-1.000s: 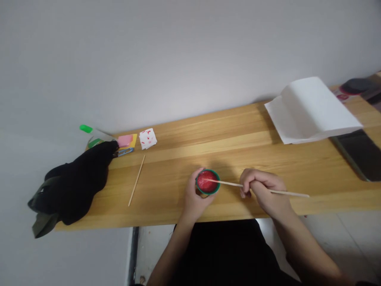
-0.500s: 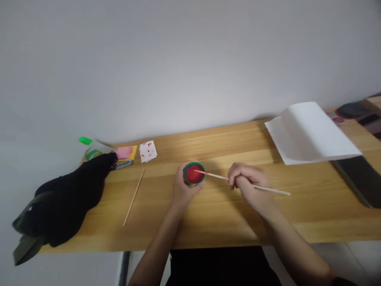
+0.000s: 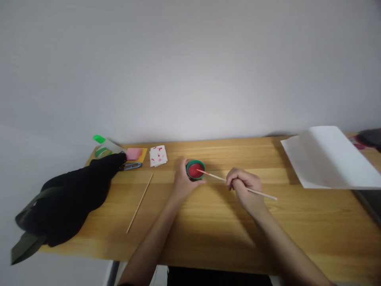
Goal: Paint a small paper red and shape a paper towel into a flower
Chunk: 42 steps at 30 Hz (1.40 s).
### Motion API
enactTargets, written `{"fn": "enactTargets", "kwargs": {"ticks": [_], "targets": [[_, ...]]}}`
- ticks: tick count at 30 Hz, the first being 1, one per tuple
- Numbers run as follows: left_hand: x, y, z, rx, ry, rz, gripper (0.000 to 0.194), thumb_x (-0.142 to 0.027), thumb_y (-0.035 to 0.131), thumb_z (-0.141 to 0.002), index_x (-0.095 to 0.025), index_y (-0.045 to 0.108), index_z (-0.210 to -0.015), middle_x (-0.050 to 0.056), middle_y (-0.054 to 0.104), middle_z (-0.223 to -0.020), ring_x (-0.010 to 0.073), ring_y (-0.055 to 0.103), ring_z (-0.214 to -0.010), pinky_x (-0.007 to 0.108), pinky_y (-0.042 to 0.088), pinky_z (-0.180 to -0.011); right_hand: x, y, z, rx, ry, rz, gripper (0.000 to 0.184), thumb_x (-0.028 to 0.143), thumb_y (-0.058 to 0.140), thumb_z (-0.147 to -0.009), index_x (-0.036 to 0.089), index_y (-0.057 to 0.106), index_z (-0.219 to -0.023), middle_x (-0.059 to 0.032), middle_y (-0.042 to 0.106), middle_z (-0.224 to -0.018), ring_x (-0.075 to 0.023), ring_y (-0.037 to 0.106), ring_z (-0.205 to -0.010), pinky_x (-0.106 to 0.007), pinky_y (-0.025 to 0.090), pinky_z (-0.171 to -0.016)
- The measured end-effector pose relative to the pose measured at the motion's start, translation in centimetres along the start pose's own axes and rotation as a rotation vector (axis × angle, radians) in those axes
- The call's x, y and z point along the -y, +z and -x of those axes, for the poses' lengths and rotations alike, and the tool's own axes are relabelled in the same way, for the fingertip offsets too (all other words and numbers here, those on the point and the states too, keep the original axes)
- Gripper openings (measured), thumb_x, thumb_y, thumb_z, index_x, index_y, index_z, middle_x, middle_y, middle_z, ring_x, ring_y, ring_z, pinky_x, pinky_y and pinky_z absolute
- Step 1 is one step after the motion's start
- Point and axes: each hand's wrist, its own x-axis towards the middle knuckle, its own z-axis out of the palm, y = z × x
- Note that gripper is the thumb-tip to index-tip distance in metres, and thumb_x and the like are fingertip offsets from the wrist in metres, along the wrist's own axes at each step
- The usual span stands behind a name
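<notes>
Both forearms [image 3: 159, 234] extend forward, left fingers [image 3: 183, 164] curved wide, right fingers [image 3: 236, 175] tightly curled.

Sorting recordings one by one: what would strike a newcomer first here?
Probably the bright red contents of the green-rimmed cup in the left hand at centre, with a wooden stick in the right hand pointing into it. Next, the black cloth item at the left and white paper at the right.

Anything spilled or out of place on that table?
No spill shows around the green cup. The black cloth bundle looks askew, seemingly jutting past the left edge of the table; small white papers bear stray-looking red marks.
</notes>
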Motion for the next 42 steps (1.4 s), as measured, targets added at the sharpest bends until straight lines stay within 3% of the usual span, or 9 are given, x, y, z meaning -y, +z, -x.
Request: {"fn": "enactTargets", "kwargs": {"ticks": [3, 8, 10, 12, 15, 19, 27, 34, 42], "targets": [[0.5, -2.9, -0.6, 0.030, 0.005, -0.181, 0.101, -0.035, 0.087, -0.041, -0.016, 0.041, -0.129, 0.019, 0.048, -0.133, 0.0364, 0.042, -0.127, 0.049, 0.029, -0.107, -0.2, 0.1, 0.1, 0.001, 0.011, -0.003, 0.025, 0.006, 0.040, -0.067, 0.018, 0.055, -0.051, 0.0030, 0.052, -0.049, -0.0083, 0.049, -0.047, -0.020, 0.037, -0.048], [2.0, -9.2, -3.5, -0.132, -0.193, -0.603, 0.041, -0.031, 0.062, -0.074, -0.013, 0.058, -0.110, 0.017, 0.061, -0.117, 0.0323, 0.054, -0.114, 0.042, 0.040, -0.097, -0.1, -0.1, 0.0, 0.010, 0.018, 0.014, 0.025, 0.006, 0.039, -0.066, 0.019, 0.055, -0.052, 0.0034, 0.052, -0.049, -0.0083, 0.048, -0.047, -0.021, 0.037, -0.049], [2.5, -11.0, -4.9, -0.131, -0.367, -0.729, 0.028, -0.027, 0.051, -0.080, -0.015, 0.061, -0.103, 0.015, 0.065, -0.109, 0.0304, 0.059, -0.106, 0.038, 0.045, -0.086, 0.1, -0.2, -0.1, 0.017, 0.018, 0.041, 0.025, 0.006, 0.039, -0.066, 0.019, 0.055, -0.052, 0.0034, 0.052, -0.049, -0.0082, 0.048, -0.047, -0.020, 0.037, -0.049], [2.7, -12.0, -6.2, -0.132, -0.431, -0.752, 0.028, -0.025, 0.044, -0.082, -0.013, 0.062, -0.100, 0.017, 0.067, -0.105, 0.0315, 0.061, -0.102, 0.037, 0.046, -0.080, 0.4, -0.3, -0.2, 0.023, 0.009, 0.067, 0.024, 0.006, 0.039, -0.066, 0.019, 0.054, -0.052, 0.0034, 0.052, -0.049, -0.0083, 0.049, -0.047, -0.020, 0.037, -0.049], [2.7, -12.7, -7.8, -0.105, -0.479, -0.767, 0.032, -0.027, 0.038, -0.085, -0.011, 0.065, -0.093, 0.021, 0.067, -0.103, 0.0336, 0.062, -0.099, 0.038, 0.045, -0.075, 0.9, -0.4, -0.4, 0.030, -0.016, 0.112, 0.024, 0.006, 0.039, -0.067, 0.019, 0.054, -0.052, 0.0031, 0.052, -0.050, -0.0084, 0.050, -0.047, -0.021, 0.038, -0.049], [3.2, -13.0, -9.7, -0.030, -0.540, -0.782, 0.026, -0.029, 0.048, -0.079, -0.011, 0.066, -0.083, 0.023, 0.068, -0.097, 0.0366, 0.062, -0.098, 0.038, 0.046, -0.071, 1.7, -0.3, -0.4, 0.047, -0.058, 0.177, 0.024, 0.005, 0.039, -0.066, 0.019, 0.053, -0.051, 0.0032, 0.052, -0.050, -0.0083, 0.049, -0.047, -0.020, 0.037, -0.050], [4.1, -13.5, -11.8, 0.077, -0.548, -0.704, 0.005, -0.015, 0.058, -0.057, -0.018, 0.060, -0.053, 0.011, 0.064, -0.055, 0.0324, 0.066, -0.078, 0.032, 0.044, -0.061, 2.2, -0.4, -0.1, 0.038, -0.090, 0.202, 0.025, 0.005, 0.039, -0.067, 0.019, 0.054, -0.053, 0.0034, 0.053, -0.049, -0.0088, 0.049, -0.047, -0.021, 0.037, -0.052], [2.8, -13.5, -9.2, -0.064, -0.382, -0.421, 0.019, -0.020, 0.055, -0.059, -0.020, 0.047, -0.042, 0.003, 0.049, -0.041, 0.0248, 0.059, -0.067, 0.029, 0.038, -0.059, 2.1, -0.4, 0.6, -0.001, -0.069, 0.187, 0.024, 0.007, 0.040, -0.066, 0.019, 0.054, -0.052, 0.0031, 0.053, -0.048, -0.0094, 0.050, -0.047, -0.022, 0.037, -0.051], [0.1, -14.0, -2.7, -0.168, -0.275, 0.123, 0.020, -0.035, 0.057, -0.062, -0.016, 0.058, -0.068, 0.002, 0.062, -0.071, 0.0144, 0.057, -0.066, 0.025, 0.046, -0.063, 1.0, 0.5, 2.1, -0.112, 0.102, -0.034, 0.016, 0.015, 0.044, -0.078, 0.019, 0.058, -0.070, 0.0039, 0.055, -0.052, -0.0091, 0.051, -0.046, -0.021, 0.040, -0.046]]}}
